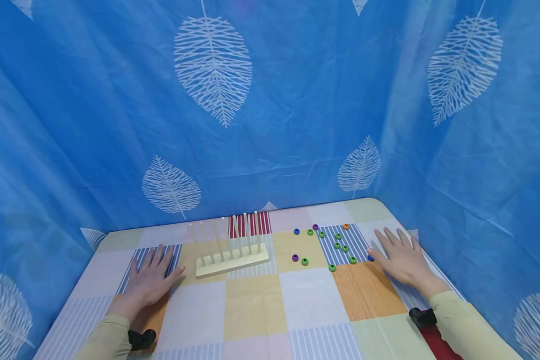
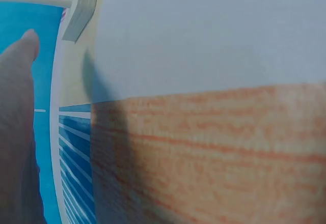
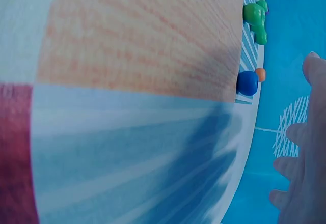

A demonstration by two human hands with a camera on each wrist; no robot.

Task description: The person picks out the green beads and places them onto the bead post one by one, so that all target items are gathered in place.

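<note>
My left hand (image 1: 149, 279) lies palm down at the left of the table with its fingers spread, holding nothing. To its right stands a cream wooden rack (image 1: 233, 262) with several upright pegs; no beads show on them. On the far right my right hand (image 1: 405, 260) is spread out too, fingers straight. A blue bead (image 1: 370, 258) sits close by its thumb, partly hidden. Between the rack and that hand are scattered several green beads (image 1: 337, 245), two purple beads (image 1: 295, 258), another blue bead (image 1: 296, 231) and an orange bead (image 1: 346, 226).
A patchwork-patterned cloth (image 1: 252, 305) covers the table. Blue curtains (image 1: 288, 100) with white leaf prints hang behind it and along both sides. Dark straps (image 1: 422, 317) circle the wrists over the pale sleeves.
</note>
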